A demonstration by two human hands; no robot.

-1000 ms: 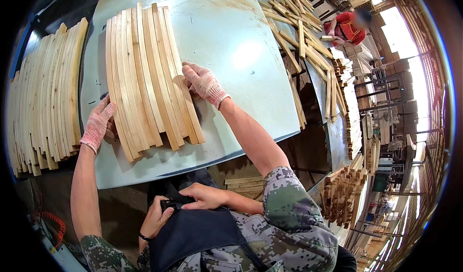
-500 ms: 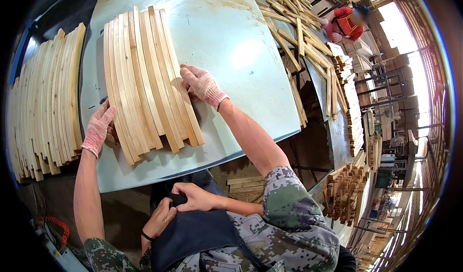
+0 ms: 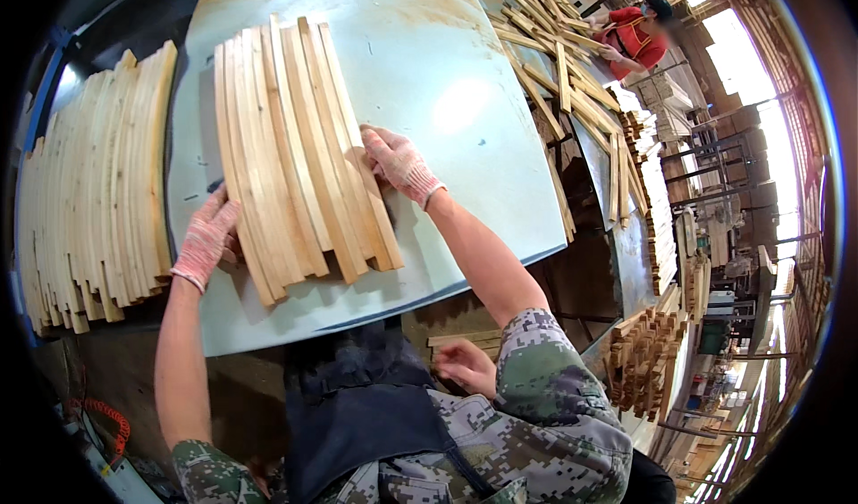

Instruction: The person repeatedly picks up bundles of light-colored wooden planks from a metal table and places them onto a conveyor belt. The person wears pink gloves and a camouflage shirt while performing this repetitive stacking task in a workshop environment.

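A row of pale wooden strips (image 3: 295, 155) lies side by side on the light blue-grey tabletop (image 3: 465, 173), with uneven near ends. My left hand (image 3: 207, 236), in a pink-and-white knit glove, presses on the row's left edge near its lower end. On the opposite edge, my right hand (image 3: 399, 163), gloved alike, grips the outermost strip with its fingertips tucked partly out of sight. Between them the two hands squeeze the row together. Another person's bare hand (image 3: 469, 367) is at my right side, by my dark apron (image 3: 366, 424).
A second row of wooden strips (image 3: 103, 182) lies left of the tabletop. Loose sticks (image 3: 572, 66) are heaped at the far right, near a co-worker in red (image 3: 633, 39). Stacked wood pieces (image 3: 645, 357) stand at the right. A coiled red hose (image 3: 112, 424) hangs lower left.
At my waist, the other person's two hands have come apart from the apron; one now shows at my right side. My hands keep their hold on the strips. The whole view has shifted slightly.
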